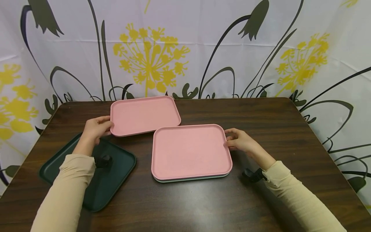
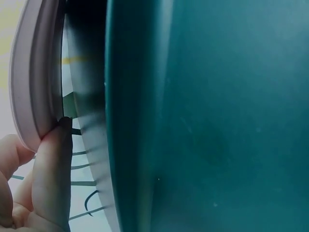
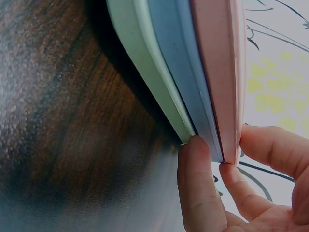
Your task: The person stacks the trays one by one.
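My left hand (image 1: 96, 129) pinches the left edge of a pink tray (image 1: 145, 115) at the back of the table. In the left wrist view, that tray's pale rim (image 2: 34, 77) sits between thumb and fingers. Just right of centre lies a stack of trays, with a pink tray (image 1: 191, 151) on top. The right wrist view shows a blue tray (image 3: 181, 58) and a light green tray (image 3: 140, 53) under it. Holding the stack at its right edge is my right hand (image 1: 239, 140), its fingertips against the stacked rims.
A dark green tray (image 1: 108, 180) lies at an angle on the left, partly hidden beneath my left forearm. The brown wooden table (image 1: 261, 112) meets a flower-patterned curtain (image 1: 197, 48) at the back. The back pink tray's corner adjoins the stack.
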Demonstrator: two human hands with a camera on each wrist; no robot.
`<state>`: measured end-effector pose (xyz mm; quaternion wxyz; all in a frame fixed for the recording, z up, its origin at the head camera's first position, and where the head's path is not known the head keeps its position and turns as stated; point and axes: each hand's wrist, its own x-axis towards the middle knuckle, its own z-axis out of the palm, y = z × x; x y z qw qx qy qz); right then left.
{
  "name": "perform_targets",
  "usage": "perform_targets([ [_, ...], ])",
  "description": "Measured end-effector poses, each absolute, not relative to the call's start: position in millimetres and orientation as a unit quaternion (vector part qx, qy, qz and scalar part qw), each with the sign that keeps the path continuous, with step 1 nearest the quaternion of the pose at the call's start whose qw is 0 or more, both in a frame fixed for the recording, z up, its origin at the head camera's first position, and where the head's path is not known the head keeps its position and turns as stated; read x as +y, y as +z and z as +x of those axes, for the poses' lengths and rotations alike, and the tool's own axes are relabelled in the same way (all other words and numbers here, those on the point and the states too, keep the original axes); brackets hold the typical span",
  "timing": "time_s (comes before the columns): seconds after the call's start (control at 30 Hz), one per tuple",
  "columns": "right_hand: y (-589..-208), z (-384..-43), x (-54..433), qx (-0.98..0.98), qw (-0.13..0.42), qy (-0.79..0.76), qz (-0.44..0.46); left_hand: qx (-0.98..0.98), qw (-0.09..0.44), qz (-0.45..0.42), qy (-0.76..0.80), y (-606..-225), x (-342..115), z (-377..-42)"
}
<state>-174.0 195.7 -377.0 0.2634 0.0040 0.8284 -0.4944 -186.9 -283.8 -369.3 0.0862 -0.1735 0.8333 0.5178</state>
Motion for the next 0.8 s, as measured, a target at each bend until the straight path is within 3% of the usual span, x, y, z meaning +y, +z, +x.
perform_targets([
  [0.8, -377.7, -174.0, 196.5, 0.816, 0.268, -0.512, -0.002, 0.772, 0.085, -0.179, 0.604, -367.3, -287.6, -183.3],
])
